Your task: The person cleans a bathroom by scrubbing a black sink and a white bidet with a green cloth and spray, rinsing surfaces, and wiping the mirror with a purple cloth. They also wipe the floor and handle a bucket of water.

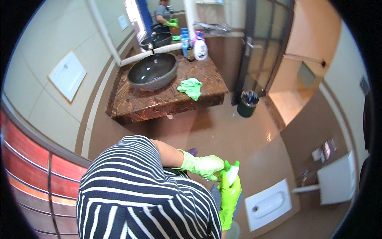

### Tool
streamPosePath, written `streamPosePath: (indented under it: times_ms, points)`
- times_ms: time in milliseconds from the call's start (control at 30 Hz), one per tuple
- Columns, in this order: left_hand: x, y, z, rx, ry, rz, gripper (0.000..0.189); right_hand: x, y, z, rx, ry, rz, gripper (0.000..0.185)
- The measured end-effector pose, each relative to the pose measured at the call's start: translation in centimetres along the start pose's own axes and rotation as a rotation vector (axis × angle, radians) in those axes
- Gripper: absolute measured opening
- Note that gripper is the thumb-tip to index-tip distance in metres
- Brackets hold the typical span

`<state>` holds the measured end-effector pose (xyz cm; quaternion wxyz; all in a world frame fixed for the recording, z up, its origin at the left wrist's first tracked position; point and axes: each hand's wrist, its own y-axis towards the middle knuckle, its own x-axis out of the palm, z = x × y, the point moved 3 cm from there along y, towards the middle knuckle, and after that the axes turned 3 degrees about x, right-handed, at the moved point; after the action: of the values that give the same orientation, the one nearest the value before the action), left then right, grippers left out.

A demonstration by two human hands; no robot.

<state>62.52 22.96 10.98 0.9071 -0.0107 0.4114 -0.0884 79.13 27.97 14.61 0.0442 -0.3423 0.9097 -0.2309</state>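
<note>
Both my hands wear green rubber gloves and meet at the lower middle. My right hand [230,191] is closed around a bottle with a white spray head [232,174], its fingers at the head. Against the bottle's other side is my left hand [210,166]; its fingertips are partly hidden, so its grip is unclear. Most of the bottle's body is hidden. On the brown marbled counter [143,104], a crumpled green cloth [191,88] lies beside the dark round basin [152,71]. Pump bottles, one a white bottle [200,49], stand behind it by the mirror [134,27].
A white squat toilet [268,204] is set in the brown floor right of my hands. A dark green waste bin [247,104] stands by the dark-framed glass door [262,44]. A white cistern [335,179] is on the right wall. Red-and-grey panels [27,167] are at far left.
</note>
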Motion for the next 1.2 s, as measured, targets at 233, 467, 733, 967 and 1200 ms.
streamPosePath:
  times_ms: [233,467,733,967,1200]
  points:
    - [-11.0,-12.9,-1.2,-0.218,-0.415,0.601,0.042,19.0,6.1,-10.3,-0.434,-0.236,-0.577,0.072]
    - [-20.6,-31.9,-12.0,-0.594,-0.174,1.208,0.057,47.2,18.8,-15.5,-0.196,-0.141,-0.849,0.066]
    - [-22.2,-44.3,-21.1,-0.787,-0.412,1.673,0.029,60.8,29.8,-13.6,-0.014,-0.563,-0.627,0.017]
    - [-26.3,-44.8,-26.0,-0.753,-0.507,1.675,0.038,60.6,28.7,-16.5,-0.122,-0.572,-0.658,0.046]
    - [-30.7,-44.2,-29.7,-0.711,-0.207,1.812,0.028,56.9,29.5,-18.1,-0.122,-0.656,-0.675,0.047]
